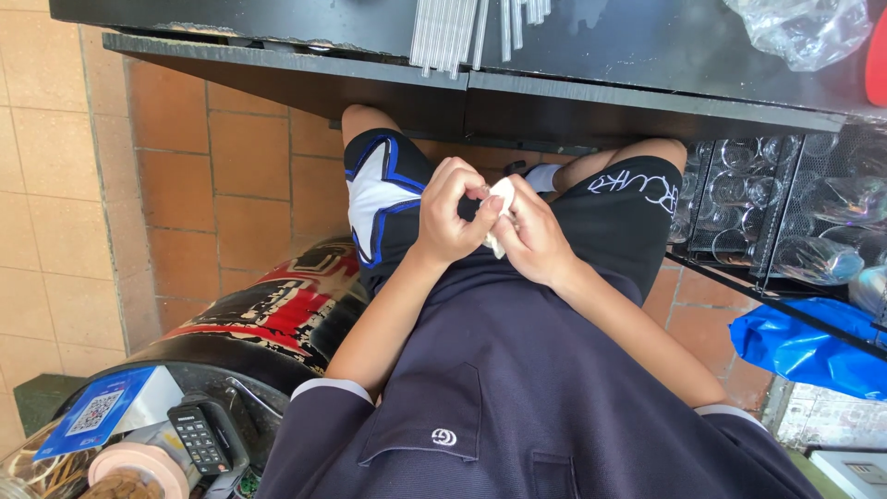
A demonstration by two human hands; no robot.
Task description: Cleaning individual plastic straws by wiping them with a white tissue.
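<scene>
Dark shirt fabric (517, 397) fills the foreground nearest my viewpoint, with both forearms running up from it toward the lap. I see the left hand (453, 214) and the right hand (534, 236) meeting over black shorts (610, 226), just below the edge of the black desk (573, 97). Between them sits a small white folded piece (502, 199), possibly paper or cloth; I cannot tell which. Its long axis runs roughly up and down in the view, tilted slightly, the upper end pointing toward the desk edge and the lower end emerging beneath the right palm. The left fingers (467, 180) are curled closed, their tips pressed against the piece's upper left side. The right fingers (517, 199) are likewise closed around it, covering its right edge. The piece therefore lies pinched between both sets of fingertips, mostly hidden. Clear straws (448, 32) lie on the desk above. A card reader (199, 436) rests at lower left, a blue bag (804, 346) at right.
</scene>
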